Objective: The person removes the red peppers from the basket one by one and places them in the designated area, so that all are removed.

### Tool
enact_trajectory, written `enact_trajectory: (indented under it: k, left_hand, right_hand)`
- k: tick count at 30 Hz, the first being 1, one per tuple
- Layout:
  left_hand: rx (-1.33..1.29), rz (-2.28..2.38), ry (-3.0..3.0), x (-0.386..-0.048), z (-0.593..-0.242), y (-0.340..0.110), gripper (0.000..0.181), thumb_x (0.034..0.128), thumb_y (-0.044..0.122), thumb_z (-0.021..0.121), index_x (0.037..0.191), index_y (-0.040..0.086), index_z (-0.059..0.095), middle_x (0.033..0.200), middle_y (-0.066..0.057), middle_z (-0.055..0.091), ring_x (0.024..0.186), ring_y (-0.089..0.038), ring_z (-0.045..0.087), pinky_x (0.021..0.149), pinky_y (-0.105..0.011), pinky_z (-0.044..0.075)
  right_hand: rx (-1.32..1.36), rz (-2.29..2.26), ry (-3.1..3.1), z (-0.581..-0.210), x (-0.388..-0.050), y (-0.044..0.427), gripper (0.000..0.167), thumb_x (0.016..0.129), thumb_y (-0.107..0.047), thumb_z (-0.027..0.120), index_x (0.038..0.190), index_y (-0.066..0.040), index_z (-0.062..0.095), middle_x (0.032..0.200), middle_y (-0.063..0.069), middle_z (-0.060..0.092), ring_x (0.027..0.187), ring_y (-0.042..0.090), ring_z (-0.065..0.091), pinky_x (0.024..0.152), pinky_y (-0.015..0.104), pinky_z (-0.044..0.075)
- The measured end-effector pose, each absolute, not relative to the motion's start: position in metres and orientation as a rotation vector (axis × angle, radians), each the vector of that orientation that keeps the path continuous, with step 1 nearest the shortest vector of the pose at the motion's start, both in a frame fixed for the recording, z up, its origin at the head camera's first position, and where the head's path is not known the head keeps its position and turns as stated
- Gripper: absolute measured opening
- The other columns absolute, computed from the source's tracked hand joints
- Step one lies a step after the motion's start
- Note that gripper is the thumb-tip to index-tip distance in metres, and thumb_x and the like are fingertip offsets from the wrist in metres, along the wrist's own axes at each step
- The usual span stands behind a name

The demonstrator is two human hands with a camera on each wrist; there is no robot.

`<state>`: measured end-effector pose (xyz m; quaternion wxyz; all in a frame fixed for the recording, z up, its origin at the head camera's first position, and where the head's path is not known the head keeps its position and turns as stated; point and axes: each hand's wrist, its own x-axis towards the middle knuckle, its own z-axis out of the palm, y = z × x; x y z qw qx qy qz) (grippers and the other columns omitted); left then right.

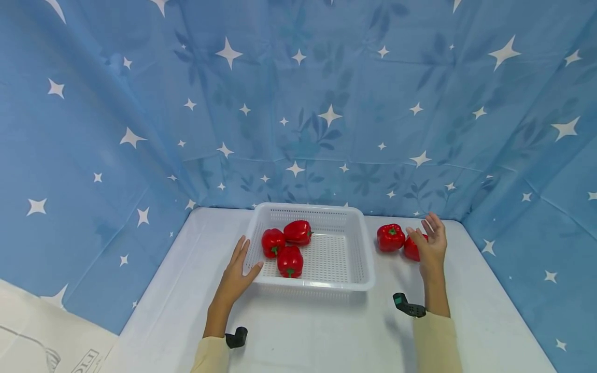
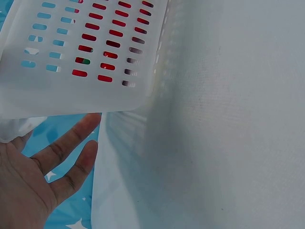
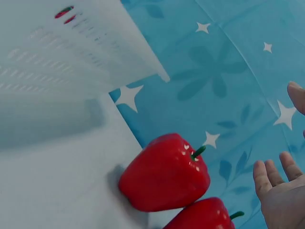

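Note:
Three red bell peppers [image 1: 290, 261] lie in the left part of a white perforated basket [image 1: 313, 284]. My left hand [image 1: 237, 274] is at the basket's left side with fingers spread, the thumb by the near-left corner; in the left wrist view, fingers of that hand [image 2: 62, 157] are extended beneath the basket's rim [image 2: 71, 102]. To the right of the basket, two more red peppers [image 1: 391, 238] [image 3: 167, 174] sit side by side. Over the rightmost pepper [image 1: 412, 249] hangs my right hand [image 1: 432, 248], partly covering it, fingers apart; the right wrist view shows this hand [image 3: 286, 195] holding nothing.
The basket and peppers stand on a white-covered table [image 1: 298, 331]. Behind and at both sides hangs a blue curtain [image 1: 298, 129] with white stars. A pale cloth with line drawings [image 1: 46, 336] is at the lower left. Each wrist wears a black device [image 1: 236, 338].

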<state>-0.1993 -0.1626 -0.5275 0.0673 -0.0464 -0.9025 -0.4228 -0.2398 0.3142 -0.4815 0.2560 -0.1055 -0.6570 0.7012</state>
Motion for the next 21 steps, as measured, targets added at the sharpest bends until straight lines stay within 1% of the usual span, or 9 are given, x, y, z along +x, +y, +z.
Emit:
enact_trajectory:
  k: [3,5,12,16,21]
  left_hand:
    - [-0.14,-1.273,-2.72,-0.2,-0.528,-0.163,0.081,0.0902,0.045,0.063,0.157,0.021,0.023,0.166,0.003,0.011,0.147,-0.035,0.028,0.104,-0.057,0.038]
    - [-0.135,-1.271,-2.723,-0.2,-0.528,-0.163,0.082,0.0901,0.045,0.063,0.157,0.021,0.022,0.166,0.004,0.011,0.147,-0.035,0.028,0.104,-0.057,0.038]
    - [-0.132,-1.271,-2.737,-0.201,-0.528,-0.163,0.082,0.09,0.045,0.064,0.157,0.023,0.021,0.166,0.006,0.009,0.147,-0.035,0.029,0.102,-0.057,0.041]
    - [-0.136,-1.273,-2.739,-0.201,-0.527,-0.163,0.082,0.0901,0.045,0.064,0.157,0.023,0.021,0.166,0.006,0.009,0.147,-0.035,0.029,0.102,-0.057,0.04]
    - [-0.128,-1.271,-2.746,-0.2,-0.527,-0.163,0.082,0.0899,0.044,0.064,0.157,0.023,0.021,0.166,0.005,0.009,0.147,-0.035,0.028,0.103,-0.057,0.039]
  right_hand:
    - [-0.238,1.928,-1.795,-0.477,-0.242,0.309,0.074,0.085,-0.006,0.073,0.148,-0.021,0.037,0.155,0.003,0.036,0.146,0.026,0.032,0.103,0.018,0.043]
    - [-0.199,1.941,-1.814,-0.475,-0.243,0.305,0.074,0.085,-0.006,0.073,0.148,-0.02,0.038,0.155,0.004,0.036,0.146,0.027,0.033,0.1,0.016,0.045]
    - [-0.042,2.012,-1.931,-0.468,-0.249,0.289,0.075,0.087,-0.007,0.071,0.151,-0.02,0.033,0.156,0.01,0.032,0.144,0.03,0.035,0.092,0.011,0.049]
    - [0.049,2.053,-2.028,-0.468,-0.255,0.283,0.075,0.089,-0.009,0.07,0.152,-0.018,0.03,0.156,0.012,0.03,0.144,0.032,0.034,0.089,0.009,0.049]
    - [0.185,2.048,-2.175,-0.466,-0.262,0.276,0.072,0.092,-0.012,0.067,0.153,-0.013,0.028,0.156,0.018,0.029,0.144,0.038,0.033,0.088,0.01,0.05]
